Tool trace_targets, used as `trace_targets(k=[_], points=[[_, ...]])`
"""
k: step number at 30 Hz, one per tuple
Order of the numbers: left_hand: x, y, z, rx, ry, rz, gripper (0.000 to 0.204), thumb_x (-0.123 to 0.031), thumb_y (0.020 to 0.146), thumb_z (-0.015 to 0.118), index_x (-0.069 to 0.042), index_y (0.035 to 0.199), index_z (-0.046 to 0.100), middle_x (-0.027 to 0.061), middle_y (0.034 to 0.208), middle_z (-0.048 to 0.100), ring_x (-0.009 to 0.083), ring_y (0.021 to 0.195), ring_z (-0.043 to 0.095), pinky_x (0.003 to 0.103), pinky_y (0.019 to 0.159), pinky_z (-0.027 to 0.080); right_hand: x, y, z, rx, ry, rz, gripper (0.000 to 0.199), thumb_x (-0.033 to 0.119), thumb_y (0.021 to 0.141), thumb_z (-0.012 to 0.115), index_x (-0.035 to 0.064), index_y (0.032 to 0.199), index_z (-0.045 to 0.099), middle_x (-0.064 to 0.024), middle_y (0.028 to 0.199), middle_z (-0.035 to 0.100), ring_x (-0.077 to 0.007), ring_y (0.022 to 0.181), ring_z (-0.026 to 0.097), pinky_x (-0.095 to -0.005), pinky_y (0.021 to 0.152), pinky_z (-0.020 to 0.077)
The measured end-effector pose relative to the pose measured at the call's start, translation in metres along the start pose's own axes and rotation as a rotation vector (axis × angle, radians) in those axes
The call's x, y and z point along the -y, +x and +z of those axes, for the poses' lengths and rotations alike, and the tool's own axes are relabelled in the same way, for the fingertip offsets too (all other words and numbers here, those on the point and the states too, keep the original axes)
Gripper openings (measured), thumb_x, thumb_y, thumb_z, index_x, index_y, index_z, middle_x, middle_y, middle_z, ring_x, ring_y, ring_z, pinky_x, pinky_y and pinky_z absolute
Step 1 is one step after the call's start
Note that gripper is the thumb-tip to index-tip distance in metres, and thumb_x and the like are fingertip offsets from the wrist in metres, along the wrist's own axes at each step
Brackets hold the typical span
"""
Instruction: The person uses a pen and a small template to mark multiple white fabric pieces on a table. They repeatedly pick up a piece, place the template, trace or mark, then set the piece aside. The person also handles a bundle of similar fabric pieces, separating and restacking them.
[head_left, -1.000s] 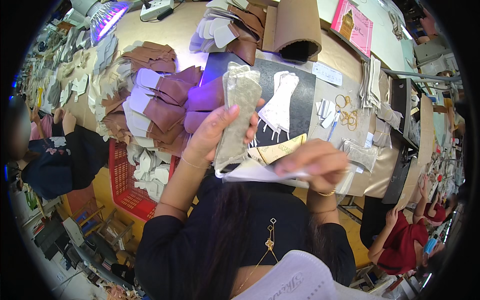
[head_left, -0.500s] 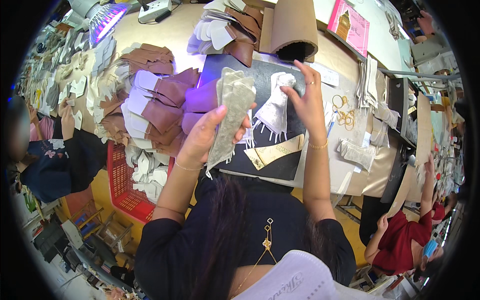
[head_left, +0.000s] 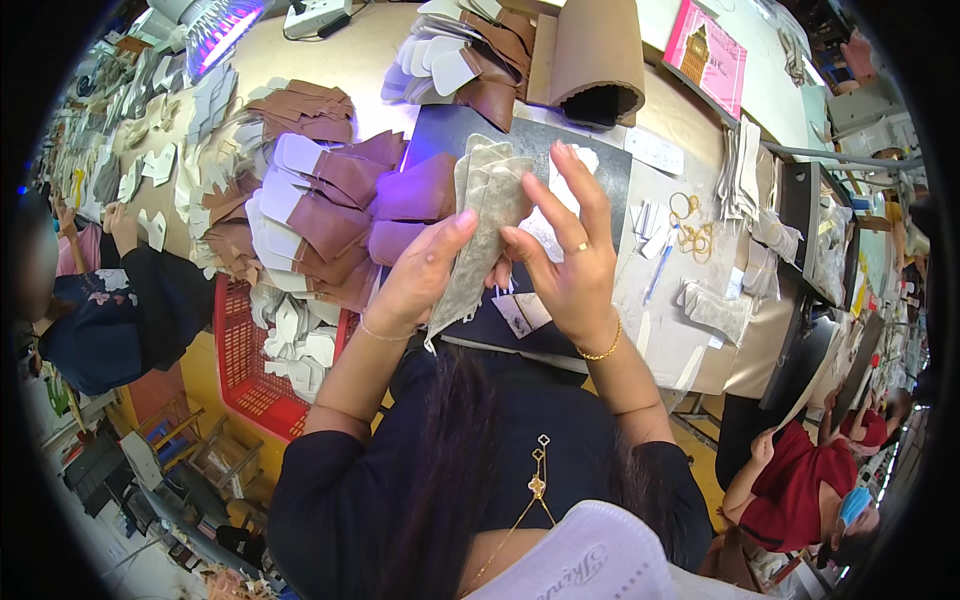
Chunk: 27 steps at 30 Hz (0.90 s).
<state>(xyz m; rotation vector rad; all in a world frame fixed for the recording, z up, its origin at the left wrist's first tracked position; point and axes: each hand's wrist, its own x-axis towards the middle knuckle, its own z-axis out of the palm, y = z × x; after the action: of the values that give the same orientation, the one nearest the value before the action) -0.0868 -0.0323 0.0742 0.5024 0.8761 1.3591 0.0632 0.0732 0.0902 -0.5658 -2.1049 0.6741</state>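
My left hand (head_left: pixel 428 275) is closed round a stack of long grey-green suede-like pieces (head_left: pixel 485 215), held upright and fanned slightly at the top, with thin strings at its lower end. My right hand (head_left: pixel 575 245) is beside the stack's right edge, fingers spread and the thumb and index fingertips apart. Whether they touch the stack is hard to tell. Behind that hand, a pale silvery stack of pieces (head_left: pixel 575 180) lies on the black board (head_left: pixel 610 160), partly hidden. A cream patterned piece (head_left: pixel 522 313) shows below my hands, largely covered.
Brown leather pieces with white ends (head_left: pixel 325 205) are piled left of the board. A red basket (head_left: pixel 245 370) holds white scraps. Gold-coloured rings (head_left: pixel 695 238), a blue pen (head_left: pixel 658 275) and a grey bundle (head_left: pixel 715 310) lie to the right. A brown roll (head_left: pixel 600 60) stands behind.
My right hand has moved left and nearer, from the silvery stack to the grey-green stack. The grey-green stack in my left hand has shifted slightly right and its pieces fan out more.
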Motion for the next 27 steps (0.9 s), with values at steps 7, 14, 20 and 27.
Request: trace_targets(k=[7,14,20,27], points=[[-0.008,-0.003,0.006,-0.137,-0.067,0.02,0.055,-0.047,0.108,0.042,0.002,0.126,0.059,0.0092,0.099,0.067,0.016,0.084,0.063,0.03,0.078,0.053,0.012,-0.004,-0.007,0.002,0.249,-0.149,0.036,-0.006,0.073,0.08,0.0078,0.103,0.064,-0.0118,0.115,0.07,-0.0312,0.108,0.069,-0.039,0.088,0.0514],[-0.011,-0.004,0.005,-0.158,-0.043,0.052,0.058,-0.048,0.107,0.043,0.001,0.136,0.054,0.0086,0.101,0.067,0.0167,0.084,0.064,0.03,0.079,0.053,0.021,0.008,-0.019,0.195,0.274,0.059,0.024,-0.003,0.08,0.077,0.0053,0.102,0.069,-0.0112,0.106,0.068,-0.0283,0.1,0.069,-0.0366,0.086,0.0542],[-0.042,-0.01,-0.046,-0.219,-0.223,0.284,0.061,-0.045,0.105,0.05,0.004,0.14,0.048,0.0058,0.092,0.06,0.0149,0.072,0.058,0.027,0.064,0.049,0.044,-0.001,-0.066,-0.026,1.11,0.282,0.01,-0.002,0.089,0.068,0.0041,0.097,0.068,-0.0077,0.092,0.067,-0.0229,0.092,0.068,-0.0371,0.083,0.054],[-0.054,-0.031,-0.058,-0.156,-0.116,0.284,0.063,-0.043,0.101,0.058,0.006,0.139,0.047,0.0073,0.094,0.057,0.0135,0.07,0.053,0.026,0.065,0.045,-0.03,0.012,0.008,0.267,0.47,0.355,0.02,0.004,0.09,0.07,0.0024,0.11,0.069,-0.0099,0.097,0.064,-0.0205,0.087,0.065,-0.0308,0.077,0.0508]])
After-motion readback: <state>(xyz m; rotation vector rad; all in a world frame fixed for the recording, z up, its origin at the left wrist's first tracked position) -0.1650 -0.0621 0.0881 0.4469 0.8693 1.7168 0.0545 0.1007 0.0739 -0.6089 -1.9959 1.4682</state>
